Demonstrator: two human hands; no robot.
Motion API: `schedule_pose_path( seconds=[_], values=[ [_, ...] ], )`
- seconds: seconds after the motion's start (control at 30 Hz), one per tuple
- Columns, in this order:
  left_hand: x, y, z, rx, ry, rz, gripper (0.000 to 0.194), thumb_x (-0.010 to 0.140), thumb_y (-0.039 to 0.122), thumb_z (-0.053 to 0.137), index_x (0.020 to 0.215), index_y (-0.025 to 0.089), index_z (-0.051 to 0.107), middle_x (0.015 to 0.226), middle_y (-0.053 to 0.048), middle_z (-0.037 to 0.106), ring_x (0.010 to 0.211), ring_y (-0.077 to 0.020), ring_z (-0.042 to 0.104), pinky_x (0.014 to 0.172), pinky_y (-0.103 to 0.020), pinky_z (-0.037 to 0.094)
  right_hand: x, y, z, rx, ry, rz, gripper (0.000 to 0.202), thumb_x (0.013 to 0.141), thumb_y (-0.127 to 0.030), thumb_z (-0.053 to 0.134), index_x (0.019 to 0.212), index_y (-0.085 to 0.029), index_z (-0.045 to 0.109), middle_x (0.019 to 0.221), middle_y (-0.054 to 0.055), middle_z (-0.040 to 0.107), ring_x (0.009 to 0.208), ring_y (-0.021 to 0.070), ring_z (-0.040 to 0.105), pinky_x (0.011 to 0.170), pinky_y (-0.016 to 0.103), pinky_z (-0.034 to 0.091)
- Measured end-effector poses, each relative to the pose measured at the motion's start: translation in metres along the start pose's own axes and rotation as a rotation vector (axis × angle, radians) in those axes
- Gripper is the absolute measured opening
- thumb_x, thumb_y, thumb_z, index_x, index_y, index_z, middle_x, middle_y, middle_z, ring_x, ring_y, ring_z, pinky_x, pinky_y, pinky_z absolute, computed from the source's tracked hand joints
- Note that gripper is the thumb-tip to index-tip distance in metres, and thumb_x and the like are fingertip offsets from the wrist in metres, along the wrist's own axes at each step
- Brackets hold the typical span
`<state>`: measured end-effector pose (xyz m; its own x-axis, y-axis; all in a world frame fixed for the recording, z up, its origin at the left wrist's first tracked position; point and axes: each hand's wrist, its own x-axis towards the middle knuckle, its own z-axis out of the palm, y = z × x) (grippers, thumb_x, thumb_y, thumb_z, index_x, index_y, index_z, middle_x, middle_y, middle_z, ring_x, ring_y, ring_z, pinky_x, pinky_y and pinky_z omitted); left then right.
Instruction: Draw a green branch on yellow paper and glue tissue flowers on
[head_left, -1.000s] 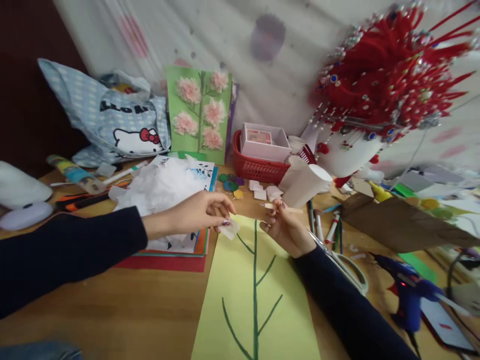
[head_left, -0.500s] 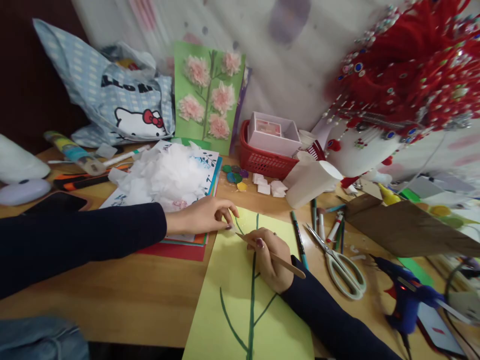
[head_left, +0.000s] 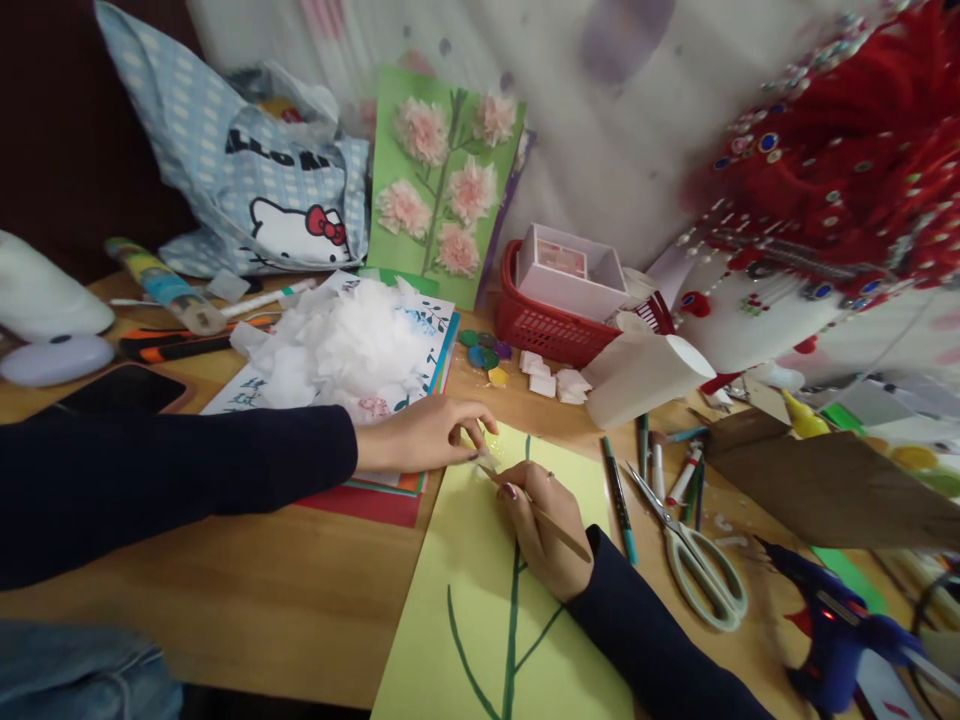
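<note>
A yellow sheet of paper (head_left: 427, 620) lies before me, with a green painted stem and branches (head_left: 511, 640) on it. My right hand (head_left: 547, 525) rests over the stem and grips a flat wooden craft stick (head_left: 561, 532), its tip pointing up and left. Close to that tip, my left hand (head_left: 431, 435) pinches a small whitish bit of tissue paper (head_left: 490, 461) just above the sheet's upper left part. Glossy wet-looking spots (head_left: 499, 445) show on the paper there. A pile of white tissue paper pieces (head_left: 360, 335) lies behind my left hand.
Scissors (head_left: 697, 560), a dark green marker (head_left: 619, 500) and a blue glue gun (head_left: 832, 620) lie on the right. A green card with pink paper flowers (head_left: 450, 190) stands at the back, beside a red basket (head_left: 551, 325). A phone (head_left: 124, 388) is on the left.
The whole view has shifted slightly, moving things rightward in the picture. The craft stick's tip and my left fingertips stay close together; both hands keep their grips.
</note>
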<state>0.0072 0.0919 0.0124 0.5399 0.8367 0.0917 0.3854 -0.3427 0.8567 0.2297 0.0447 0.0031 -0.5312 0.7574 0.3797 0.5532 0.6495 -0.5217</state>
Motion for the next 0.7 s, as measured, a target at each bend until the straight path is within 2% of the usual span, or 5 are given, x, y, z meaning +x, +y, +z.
schedule_pose_path(
  seconds=[0.3,0.5,0.7],
  values=[
    [-0.002,0.002,-0.001,-0.013,0.005,0.017,0.039,0.072,-0.001,0.055,0.106,0.016,0.062,0.092,-0.001,0.079,0.059,-0.0104,0.057,0.057,-0.02,0.04,0.0,0.001,0.0,-0.053,0.02,-0.053,0.019,0.104,-0.026,0.04,0.094,-0.022,0.055,0.079,0.004,0.065,0.064,0.0164,0.061,0.059,0.027,0.047],
    [-0.004,0.004,0.001,0.009,0.011,0.024,0.043,0.07,-0.004,0.052,0.109,0.015,0.059,0.091,0.0,0.079,0.054,-0.0091,0.048,0.057,-0.021,0.038,0.007,-0.003,-0.001,-0.105,-0.049,-0.129,0.02,0.104,-0.022,0.039,0.091,-0.022,0.054,0.081,0.006,0.064,0.07,0.0182,0.062,0.062,0.028,0.049],
    [-0.007,0.004,0.001,0.019,0.001,0.03,0.045,0.07,-0.003,0.051,0.11,0.017,0.059,0.093,0.0,0.079,0.054,-0.0094,0.049,0.058,-0.021,0.038,0.009,-0.005,0.002,-0.153,-0.07,-0.184,0.021,0.103,-0.018,0.038,0.087,-0.022,0.051,0.078,0.006,0.06,0.067,0.0176,0.058,0.062,0.028,0.048]
  ],
)
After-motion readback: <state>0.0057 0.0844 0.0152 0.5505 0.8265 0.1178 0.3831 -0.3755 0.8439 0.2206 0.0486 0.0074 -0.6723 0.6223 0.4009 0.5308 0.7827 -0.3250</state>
